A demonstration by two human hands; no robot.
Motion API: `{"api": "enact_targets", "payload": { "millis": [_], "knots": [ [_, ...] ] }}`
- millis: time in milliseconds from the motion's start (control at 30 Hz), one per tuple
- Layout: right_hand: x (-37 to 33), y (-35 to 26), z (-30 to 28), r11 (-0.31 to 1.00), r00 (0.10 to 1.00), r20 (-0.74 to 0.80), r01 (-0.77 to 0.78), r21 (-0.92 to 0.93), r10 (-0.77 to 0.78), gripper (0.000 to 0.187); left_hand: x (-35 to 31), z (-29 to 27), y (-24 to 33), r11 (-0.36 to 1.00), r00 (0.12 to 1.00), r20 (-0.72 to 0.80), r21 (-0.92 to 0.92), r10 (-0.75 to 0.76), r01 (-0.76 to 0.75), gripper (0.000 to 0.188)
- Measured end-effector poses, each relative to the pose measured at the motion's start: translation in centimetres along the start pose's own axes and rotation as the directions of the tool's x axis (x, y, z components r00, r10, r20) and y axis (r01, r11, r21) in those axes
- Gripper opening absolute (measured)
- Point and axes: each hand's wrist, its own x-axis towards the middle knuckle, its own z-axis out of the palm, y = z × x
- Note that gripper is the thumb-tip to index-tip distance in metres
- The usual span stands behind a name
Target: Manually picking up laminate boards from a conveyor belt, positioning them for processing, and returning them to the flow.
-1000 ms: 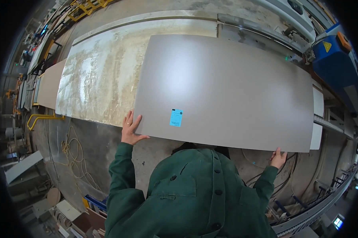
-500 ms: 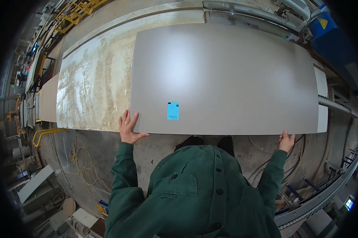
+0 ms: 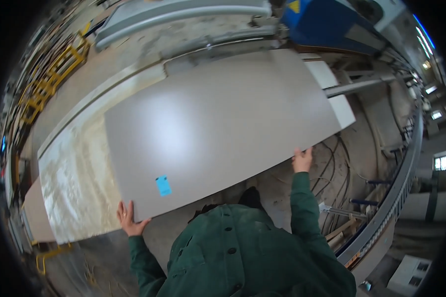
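Note:
A large flat grey panel (image 3: 228, 119) with a smooth, shiny face lies on the worn, stained table bed (image 3: 79, 173). Near its left end a small blue label (image 3: 163, 185) is stuck on. At the near left corner is my left hand (image 3: 130, 221), its fingers stretched out along the end edge and its thumb at the front edge. My right hand (image 3: 302, 160) grips the front edge close to the right end; part of its fingers is hidden at the edge. White board (image 3: 342, 110) shows from under the panel's right end.
Beyond the panel stands a blue machine housing (image 3: 327, 24) beside a long grey beam (image 3: 183, 22). A curved metal rail (image 3: 403, 183) runs along the right. Dark cables (image 3: 334, 163) lie on the floor there. Yellow railings (image 3: 55, 81) stand at the far left.
My view has turned to the right, so panel and table appear tilted and shifted left. Both hands stay at the same places on the panel, which shows no clear shift on the table.

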Motion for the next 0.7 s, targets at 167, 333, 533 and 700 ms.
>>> {"api": "enact_targets", "payload": {
  "millis": [167,333,533,700],
  "knots": [
    [0.1,0.2,-0.5,0.996,0.999,-0.029,0.031,-0.083,-0.033,0.061,-0.7,0.6,-0.1,0.999,1.000,-0.010,0.025,0.027,-0.027,0.085],
    [0.8,1.5,-0.9,0.972,0.996,-0.059,0.050,-0.229,-0.065,0.067,-1.0,2.2,-0.9,1.000,1.000,0.018,0.021,0.004,-0.005,0.086],
    [1.3,1.2,-0.6,0.962,0.994,-0.058,0.073,-0.262,-0.091,0.063,-0.4,1.4,-0.8,1.000,1.000,-0.007,0.019,0.015,-0.015,0.086],
    [0.5,-0.3,-0.6,0.962,0.998,-0.046,0.032,-0.272,-0.047,0.062,-0.7,1.4,-0.9,1.000,1.000,0.019,0.029,-0.005,0.004,0.087]
  ]
}}
